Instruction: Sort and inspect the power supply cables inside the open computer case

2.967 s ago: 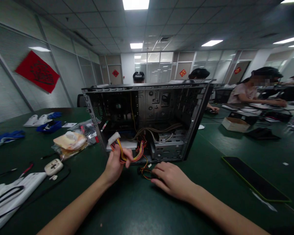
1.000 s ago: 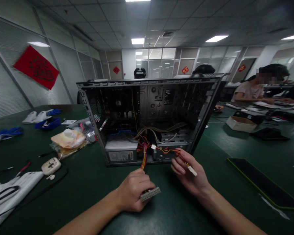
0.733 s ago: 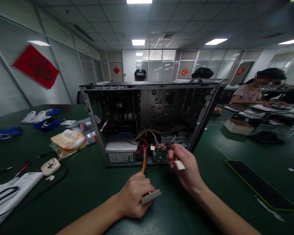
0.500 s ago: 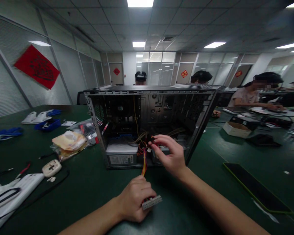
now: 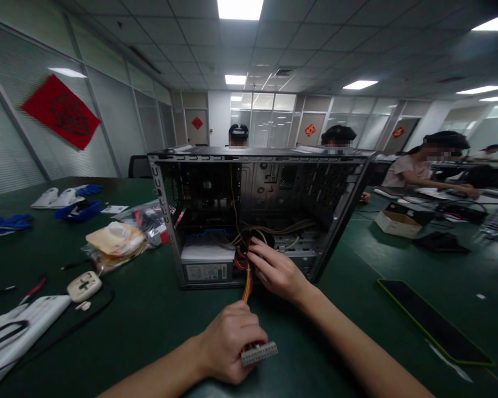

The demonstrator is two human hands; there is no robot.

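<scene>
An open computer case lies in front of me with its inside facing me. My left hand is closed round a bundle of red, yellow and black power cables; the wide white power connector sticks out below the fist. The bundle runs from beside the power supply, at the case's lower left. Inside the case opening, my right hand has its fingers bent onto the tangle of cables by the power supply. Its thumb and fingertips are partly hidden among them.
On the left are a plastic bag with yellow contents, a blue tray and a white controller. To the right lie a black mat and a small open box. Several people sit behind the case.
My right hand has moved slightly left and down, from a raised pinch to fingers among the cables. My left hand keeps hold of the power cables in nearly the same place.
</scene>
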